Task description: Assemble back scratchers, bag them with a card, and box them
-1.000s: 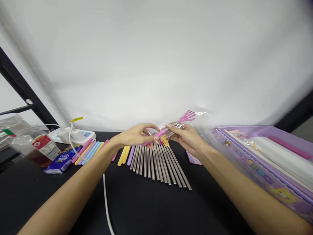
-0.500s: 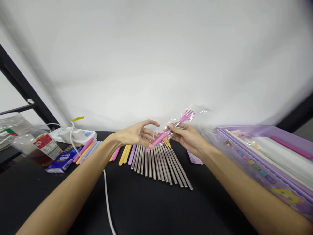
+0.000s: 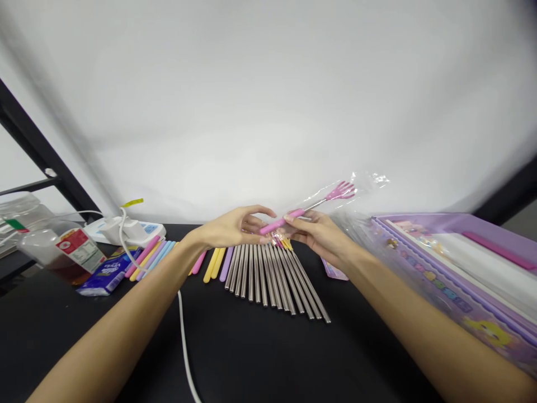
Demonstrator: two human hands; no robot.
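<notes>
Logging from the head feed at my remote station. The person's right hand point(image 3: 316, 235) is pinching a pink back scratcher point(image 3: 282, 221) by its handle, the grip narrow and holding firm, just right of centre in the frame. The back scratcher is slanting up to the right, with its pink hand-shaped tip point(image 3: 342, 191) pointing toward the upper right. Clear plastic wrap point(image 3: 369, 180) is hanging around its shaft and tip. The left hand point(image 3: 235, 229) is coming in from the left, its grip curved and partly open, with the fingertips right by the handle's lower end; I cannot tell whether they are touching it.

Directly below the hands, small yellow and pink pieces point(image 3: 285, 244) are poking out, partly hidden. Stainless steel rods point(image 3: 268, 280) are fanning out across the black surface point(image 3: 84, 347) at lower centre. Yellow and lilac sticks point(image 3: 213, 264) are lying just left of them, with pink and blue sticks point(image 3: 153, 260) further left.

At the upper left, a white power strip point(image 3: 126, 230) is sitting on the surface, and a white cable point(image 3: 183, 347) is running down toward the bottom edge. A clear tub with a red label point(image 3: 62, 252) and a blue packet point(image 3: 108, 277) are sitting near it. On the right, a purple boxed set point(image 3: 453, 263) is lying under clear film, with a small pink card point(image 3: 334, 271) near the right hand.
</notes>
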